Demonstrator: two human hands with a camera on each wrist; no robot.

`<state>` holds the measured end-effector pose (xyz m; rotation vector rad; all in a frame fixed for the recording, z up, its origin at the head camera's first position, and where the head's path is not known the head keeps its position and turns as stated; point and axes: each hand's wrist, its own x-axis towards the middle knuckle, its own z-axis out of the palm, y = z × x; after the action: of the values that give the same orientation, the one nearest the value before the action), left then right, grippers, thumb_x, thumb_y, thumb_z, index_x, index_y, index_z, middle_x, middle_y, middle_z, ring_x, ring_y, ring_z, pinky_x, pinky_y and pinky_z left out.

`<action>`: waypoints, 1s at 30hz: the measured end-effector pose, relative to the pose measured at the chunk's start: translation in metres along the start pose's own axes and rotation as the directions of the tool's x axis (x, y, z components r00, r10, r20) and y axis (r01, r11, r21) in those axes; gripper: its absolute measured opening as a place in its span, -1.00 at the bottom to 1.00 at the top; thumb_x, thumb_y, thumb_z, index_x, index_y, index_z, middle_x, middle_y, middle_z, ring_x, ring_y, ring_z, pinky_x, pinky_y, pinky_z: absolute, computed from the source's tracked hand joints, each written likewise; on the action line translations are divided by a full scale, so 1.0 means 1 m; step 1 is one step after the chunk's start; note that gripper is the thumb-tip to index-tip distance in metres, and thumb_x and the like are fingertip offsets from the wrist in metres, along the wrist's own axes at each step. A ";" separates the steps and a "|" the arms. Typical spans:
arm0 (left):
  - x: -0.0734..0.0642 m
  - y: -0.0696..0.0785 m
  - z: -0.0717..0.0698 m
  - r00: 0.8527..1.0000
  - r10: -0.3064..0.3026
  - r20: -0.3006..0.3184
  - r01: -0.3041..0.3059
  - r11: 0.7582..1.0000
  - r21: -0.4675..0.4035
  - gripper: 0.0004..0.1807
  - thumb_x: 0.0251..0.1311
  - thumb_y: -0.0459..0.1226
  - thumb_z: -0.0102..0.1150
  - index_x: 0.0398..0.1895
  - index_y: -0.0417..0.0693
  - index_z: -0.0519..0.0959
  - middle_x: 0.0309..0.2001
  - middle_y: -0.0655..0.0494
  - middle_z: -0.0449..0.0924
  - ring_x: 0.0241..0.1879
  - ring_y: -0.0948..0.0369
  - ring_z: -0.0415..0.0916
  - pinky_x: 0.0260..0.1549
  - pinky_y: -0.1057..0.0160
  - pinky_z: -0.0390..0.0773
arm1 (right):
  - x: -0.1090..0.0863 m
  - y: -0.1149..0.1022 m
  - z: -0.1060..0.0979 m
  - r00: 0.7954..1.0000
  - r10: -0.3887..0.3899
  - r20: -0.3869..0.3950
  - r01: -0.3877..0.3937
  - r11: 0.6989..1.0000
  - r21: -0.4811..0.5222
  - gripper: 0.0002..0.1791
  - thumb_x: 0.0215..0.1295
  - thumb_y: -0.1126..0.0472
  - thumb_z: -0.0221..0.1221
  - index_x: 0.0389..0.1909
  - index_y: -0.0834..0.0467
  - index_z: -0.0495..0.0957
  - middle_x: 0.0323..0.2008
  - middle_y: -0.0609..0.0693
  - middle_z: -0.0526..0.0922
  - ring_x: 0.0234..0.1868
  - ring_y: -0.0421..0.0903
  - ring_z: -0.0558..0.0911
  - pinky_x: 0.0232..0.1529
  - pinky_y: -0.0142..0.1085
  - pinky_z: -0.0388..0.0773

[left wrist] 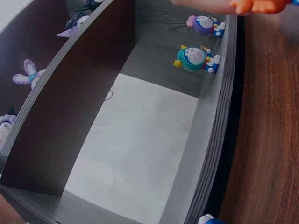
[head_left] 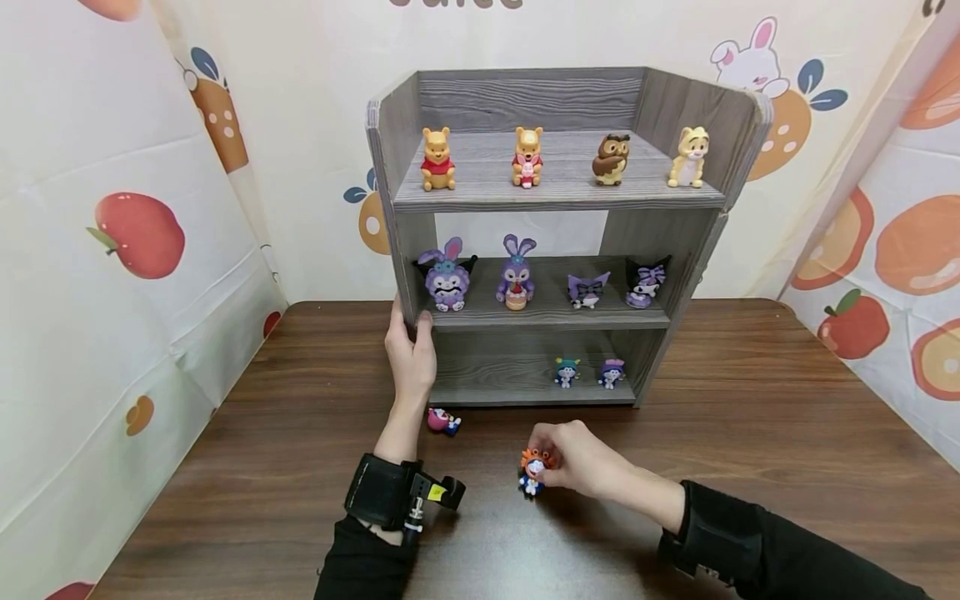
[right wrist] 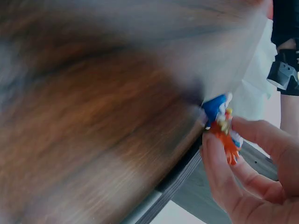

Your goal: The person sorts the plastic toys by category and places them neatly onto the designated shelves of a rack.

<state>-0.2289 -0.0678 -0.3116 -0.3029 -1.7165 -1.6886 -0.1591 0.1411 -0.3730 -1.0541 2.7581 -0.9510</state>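
Note:
My right hand (head_left: 581, 458) pinches a small figurine (head_left: 531, 477) with an orange headpiece and a blue-and-white body, in front of the shelf. In the right wrist view thumb and fingertips close on the figurine (right wrist: 216, 112) around its orange part. My left hand (head_left: 411, 358) grips the lower left side of the grey wooden display shelf (head_left: 495, 367), thumb in front; its other fingers are partly hidden behind the panel. A figurine with a pink headpiece (head_left: 442, 421) lies on the table just before the shelf's left front corner.
The bottom tier holds a teal-hatted figurine (head_left: 566, 372) and a purple-hatted one (head_left: 611, 373) toward the right. Purple figurines (head_left: 516, 275) line the middle tier; several yellow and brown ones (head_left: 528, 158) stand on top. Printed curtains (head_left: 315, 125) surround the brown table (head_left: 300, 500).

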 end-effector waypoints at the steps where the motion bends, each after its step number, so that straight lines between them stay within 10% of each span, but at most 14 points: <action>1: 0.000 0.000 0.000 1.000 -0.001 0.001 0.001 1.000 0.002 -0.50 0.11 -0.56 -0.18 0.19 -0.39 0.21 0.09 -0.29 0.33 0.02 -0.04 0.31 -0.03 0.10 0.29 | 0.000 0.000 0.001 0.999 -0.026 -0.024 0.025 0.999 -0.041 -0.78 -0.13 0.42 0.28 -0.47 0.16 0.46 -0.55 -0.13 0.54 -0.54 -0.29 0.45 -0.56 -0.49 0.40; 15: 0.000 0.000 -0.001 1.000 0.002 -0.002 -0.002 1.000 -0.009 -0.51 0.11 -0.57 -0.19 0.18 -0.40 0.22 0.07 -0.31 0.34 -0.03 -0.04 0.32 -0.07 0.10 0.30 | -0.005 -0.002 0.007 0.992 -0.084 -0.097 0.045 0.934 -0.354 -0.69 -0.15 0.33 0.33 -0.37 0.04 0.44 -0.43 -0.16 0.45 -0.45 -0.20 0.54 -0.52 -0.37 0.45; 30: 0.000 0.000 0.000 1.000 0.005 0.003 -0.005 1.000 -0.009 -0.51 0.10 -0.57 -0.18 0.18 -0.42 0.22 0.09 -0.29 0.32 0.03 -0.04 0.30 -0.01 0.08 0.27 | 0.002 0.002 0.002 0.997 -0.059 -0.059 0.045 0.976 -0.215 -0.75 -0.13 0.32 0.33 -0.39 0.19 0.49 -0.44 -0.10 0.53 -0.41 -0.25 0.50 -0.42 -0.42 0.46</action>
<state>-0.2291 -0.0676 -0.3113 -0.3135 -1.7098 -1.6935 -0.1611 0.1398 -0.3753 -1.1488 2.9534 -0.7175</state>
